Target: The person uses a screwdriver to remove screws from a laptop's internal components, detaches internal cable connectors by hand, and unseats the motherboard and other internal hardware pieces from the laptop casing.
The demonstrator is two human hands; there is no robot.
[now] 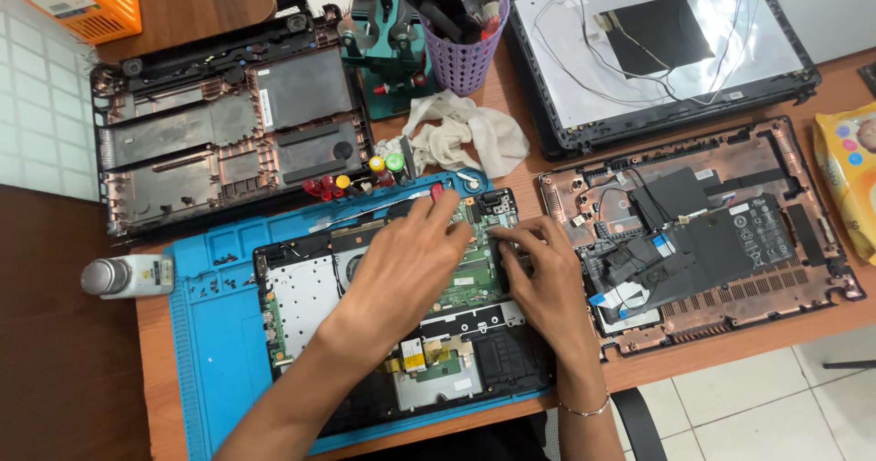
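The open laptop base (401, 333) lies flat on the blue repair mat (210, 333), near the front edge of the worktop (529, 173). Its long side runs left to right, along that front edge. Inside it sits the green circuit board (474, 283), up by the back of the base.

Both hands are on top of this board. The left hand (406, 260) comes in from the front left and slants up to the right. Its fingers are spread a little, and the tips press down near the back edge of the board. The right hand (543, 274) comes straight up from the front. Its fingers curl to the left and touch a small dark part at the right end of the board. I cannot tell if it is pinching that part or only pressing on it.

The two hands are close, with just a small gap between the fingertips. The right hand is nearer the dark part. The left hand is nearer the back edge of the mat, where the little coloured bottles (365, 173) stand.
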